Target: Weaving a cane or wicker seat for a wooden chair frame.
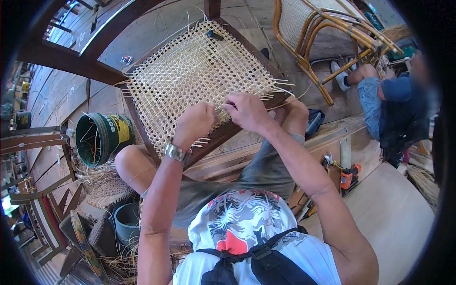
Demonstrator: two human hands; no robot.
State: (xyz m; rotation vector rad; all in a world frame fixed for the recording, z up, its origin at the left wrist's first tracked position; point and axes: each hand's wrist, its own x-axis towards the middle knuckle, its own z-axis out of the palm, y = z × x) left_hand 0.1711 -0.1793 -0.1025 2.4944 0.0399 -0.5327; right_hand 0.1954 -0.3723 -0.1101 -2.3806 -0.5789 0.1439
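Cane seat (197,71): open-weave panel in dark wooden chair frame (228,130), tilted across person's knees. Left hand (194,124): fisted at near edge of weave, fingers curled over loose cane strand ends (203,141); metal wristwatch (175,152) on wrist. Right hand (247,110): just beside left, fingers closed, pinching strand at same edge. Green bucket (97,137): on floor to person's left, strands inside. Rattan chair (327,28): beyond frame. Second person (384,102): seated at far right. Orange power tool (350,176): on wooden desk (389,213) at right.

Woven cane panel (199,71) open above hands; dark frame rail (223,133) blocks below; loose strand ends (280,88) crowd right edge
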